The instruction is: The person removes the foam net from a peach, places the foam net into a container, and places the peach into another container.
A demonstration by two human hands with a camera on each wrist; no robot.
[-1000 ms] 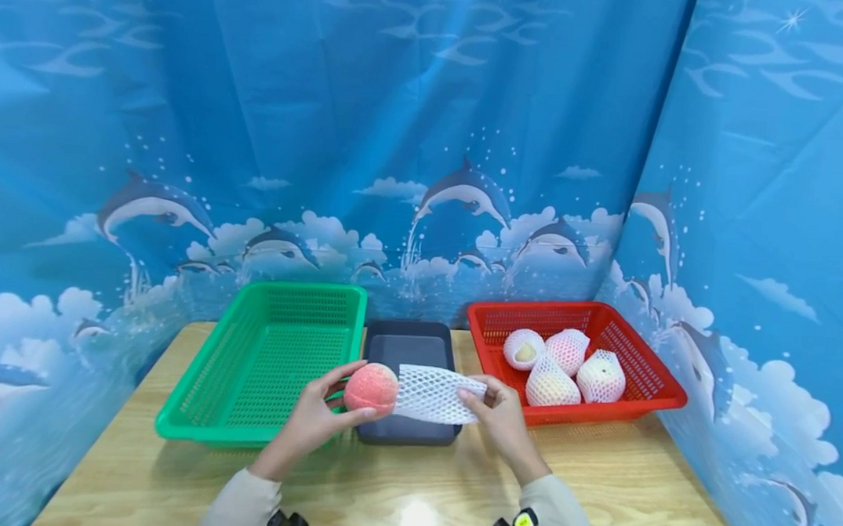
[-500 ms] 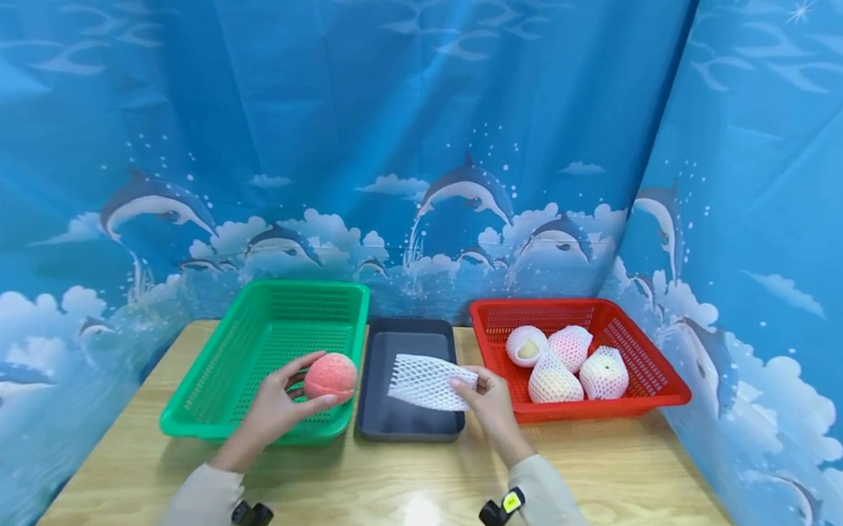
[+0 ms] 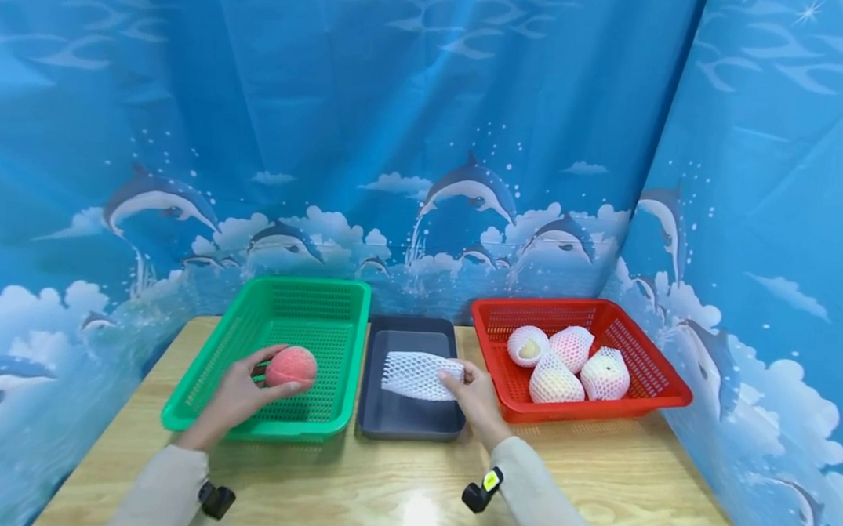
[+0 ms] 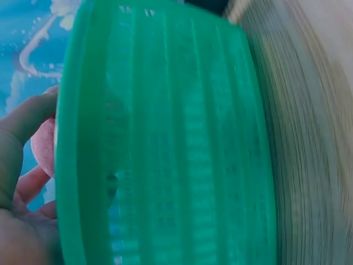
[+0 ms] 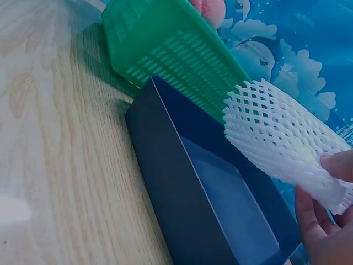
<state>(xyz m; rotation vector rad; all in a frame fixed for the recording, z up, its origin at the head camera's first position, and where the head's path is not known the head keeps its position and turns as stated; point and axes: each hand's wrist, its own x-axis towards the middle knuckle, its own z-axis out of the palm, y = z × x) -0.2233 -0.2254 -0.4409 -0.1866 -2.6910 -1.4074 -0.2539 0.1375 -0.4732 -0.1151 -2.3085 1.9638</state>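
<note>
My left hand (image 3: pixel 238 392) grips a pinkish-red peach (image 3: pixel 293 369) over the front part of the green basket (image 3: pixel 313 321). Thumb and fingers lie around the fruit's left side. From the left wrist, the basket's wall hides much of the peach (image 4: pixel 44 146). Between thumb and fingers my right hand (image 3: pixel 477 400) pinches the right end of a white foam net sleeve (image 3: pixel 416 376). That sleeve hangs over the dark grey tray (image 3: pixel 410 425), its open end pointing left. In the right wrist view the net (image 5: pixel 276 130) looks hollow and partly flattened.
A red basket (image 3: pixel 626 339) stands at the right with several net-wrapped fruits, among them a pear-shaped one (image 3: pixel 554 381). The grey tray sits between the two baskets on a wooden table (image 3: pixel 355 488). A blue dolphin-print curtain (image 3: pixel 427 138) closes off the back and sides.
My left hand has carried the peach left, away from the sleeve's open end and over the green basket. My right hand has shifted slightly left with the sleeve.
</note>
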